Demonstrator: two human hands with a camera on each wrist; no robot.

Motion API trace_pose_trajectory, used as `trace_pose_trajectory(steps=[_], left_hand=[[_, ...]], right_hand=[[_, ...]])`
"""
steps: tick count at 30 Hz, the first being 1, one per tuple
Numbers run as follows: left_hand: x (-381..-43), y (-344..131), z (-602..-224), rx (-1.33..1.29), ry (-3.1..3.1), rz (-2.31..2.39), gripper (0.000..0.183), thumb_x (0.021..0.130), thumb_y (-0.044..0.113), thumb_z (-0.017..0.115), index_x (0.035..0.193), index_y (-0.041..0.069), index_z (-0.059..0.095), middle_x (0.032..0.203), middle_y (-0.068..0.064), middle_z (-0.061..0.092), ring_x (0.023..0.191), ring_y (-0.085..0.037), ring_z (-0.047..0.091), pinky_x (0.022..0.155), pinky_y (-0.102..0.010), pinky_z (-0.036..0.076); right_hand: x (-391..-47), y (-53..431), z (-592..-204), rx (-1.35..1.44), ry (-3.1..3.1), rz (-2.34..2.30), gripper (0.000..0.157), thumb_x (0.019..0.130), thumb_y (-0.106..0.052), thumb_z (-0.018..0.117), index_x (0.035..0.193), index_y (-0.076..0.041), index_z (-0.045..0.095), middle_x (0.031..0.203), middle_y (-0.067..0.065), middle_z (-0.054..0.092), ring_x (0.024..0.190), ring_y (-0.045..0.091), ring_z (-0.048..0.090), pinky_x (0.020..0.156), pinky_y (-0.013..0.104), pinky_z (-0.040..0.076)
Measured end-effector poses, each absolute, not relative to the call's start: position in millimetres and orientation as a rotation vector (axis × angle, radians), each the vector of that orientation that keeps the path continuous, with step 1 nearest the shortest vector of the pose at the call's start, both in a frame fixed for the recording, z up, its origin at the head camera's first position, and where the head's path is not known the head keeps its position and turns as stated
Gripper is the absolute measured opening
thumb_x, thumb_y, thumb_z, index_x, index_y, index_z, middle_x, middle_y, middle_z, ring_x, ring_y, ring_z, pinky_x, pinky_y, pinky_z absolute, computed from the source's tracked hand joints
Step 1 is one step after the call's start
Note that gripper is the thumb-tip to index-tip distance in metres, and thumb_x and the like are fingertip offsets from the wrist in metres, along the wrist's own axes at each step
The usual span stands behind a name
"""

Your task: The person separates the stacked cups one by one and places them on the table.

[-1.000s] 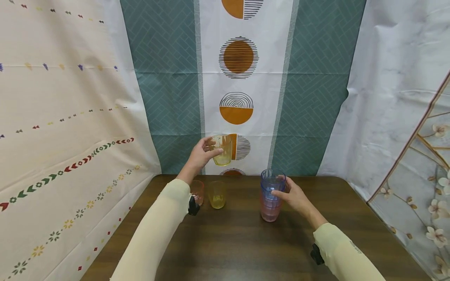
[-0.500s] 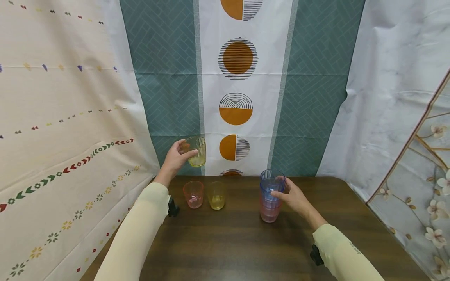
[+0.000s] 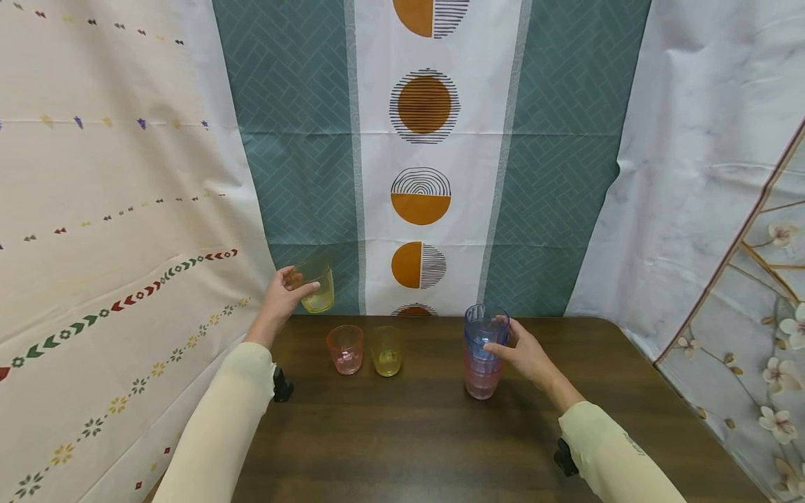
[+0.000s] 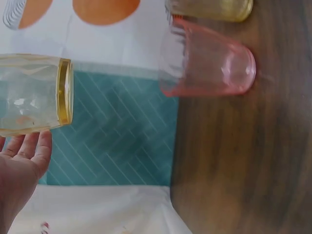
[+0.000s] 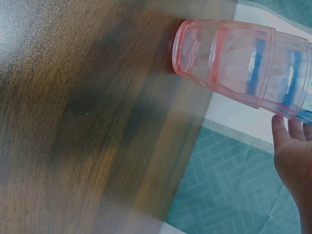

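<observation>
In the head view my left hand (image 3: pixel 284 293) grips a clear yellow cup (image 3: pixel 318 292) in the air, above the table's back left part. The left wrist view shows that yellow cup (image 4: pixel 34 95) with fingertips against its side. My right hand (image 3: pixel 527 351) holds the upper part of a stack of nested cups (image 3: pixel 484 353), blue at the top and pink below, which stands upright on the table. Pink cup bottoms (image 5: pixel 219 61) fill the right wrist view's top. Left of the stack stand a pink cup (image 3: pixel 346 351) and a second yellow cup (image 3: pixel 386 353), side by side.
The brown wooden table (image 3: pixel 390 433) ends at a back edge just behind the cups. Behind it hangs a green and white patterned cloth (image 3: pixel 434 157). A cream cloth (image 3: pixel 126 209) hangs at the left, a flowered one (image 3: pixel 748 335) at the right.
My left hand has carried the yellow cup leftward and, lately, a little lower. The pink cup, earlier partly behind my left arm, now shows fully. My right hand and the stack have stayed put.
</observation>
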State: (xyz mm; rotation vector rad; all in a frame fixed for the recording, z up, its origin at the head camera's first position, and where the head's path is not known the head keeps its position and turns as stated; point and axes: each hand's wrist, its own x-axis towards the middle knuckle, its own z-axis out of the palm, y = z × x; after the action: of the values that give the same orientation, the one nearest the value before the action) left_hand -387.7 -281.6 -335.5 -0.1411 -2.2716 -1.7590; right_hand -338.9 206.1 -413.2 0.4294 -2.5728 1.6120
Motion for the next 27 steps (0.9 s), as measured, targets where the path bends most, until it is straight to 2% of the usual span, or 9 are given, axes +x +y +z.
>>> trace_pose_trajectory(steps=[2, 6, 12, 27], left_hand=[[-381, -285, -334, -0.118, -2.275, -1.774, 0.094, 0.091, 0.025, 0.073, 0.156, 0.0, 0.01, 0.153, -0.024, 0.028, 0.142, -0.039, 0.026, 0.116, -0.05, 0.025], [-377, -297, -342, -0.066, -2.3, -1.769, 0.095, 0.092, 0.025, 0.071, 0.156, -0.002, 0.006, 0.155, -0.026, 0.024, 0.143, -0.04, 0.024, 0.116, -0.05, 0.024], [-384, -312, -364, 0.0, -2.305, -1.73, 0.097, 0.091, 0.027, 0.073, 0.156, -0.001, 0.007, 0.154, -0.027, 0.024, 0.141, -0.039, 0.027, 0.114, -0.048, 0.029], [-384, -325, -399, 0.112, -2.411, -1.651, 0.1, 0.09, 0.03, 0.074, 0.156, -0.003, 0.006, 0.157, -0.03, 0.018, 0.144, -0.044, 0.02, 0.115, -0.052, 0.025]], right_hand=[[-339, 206, -414, 0.431, -2.571, 1.612, 0.079, 0.092, -0.03, 0.073, 0.151, 0.0, 0.031, 0.15, 0.027, 0.039, 0.135, 0.046, 0.04, 0.106, 0.061, 0.037], [-342, 208, -419, 0.415, -2.573, 1.606, 0.08, 0.09, -0.034, 0.075, 0.151, -0.004, 0.033, 0.151, 0.024, 0.04, 0.135, 0.044, 0.041, 0.106, 0.06, 0.037], [-347, 210, -425, 0.404, -2.574, 1.618, 0.081, 0.089, -0.038, 0.075, 0.151, -0.007, 0.033, 0.151, 0.023, 0.04, 0.135, 0.043, 0.041, 0.106, 0.06, 0.036], [-348, 209, -425, 0.402, -2.572, 1.615, 0.08, 0.09, -0.036, 0.074, 0.151, -0.006, 0.033, 0.153, 0.024, 0.037, 0.137, 0.045, 0.038, 0.107, 0.061, 0.035]])
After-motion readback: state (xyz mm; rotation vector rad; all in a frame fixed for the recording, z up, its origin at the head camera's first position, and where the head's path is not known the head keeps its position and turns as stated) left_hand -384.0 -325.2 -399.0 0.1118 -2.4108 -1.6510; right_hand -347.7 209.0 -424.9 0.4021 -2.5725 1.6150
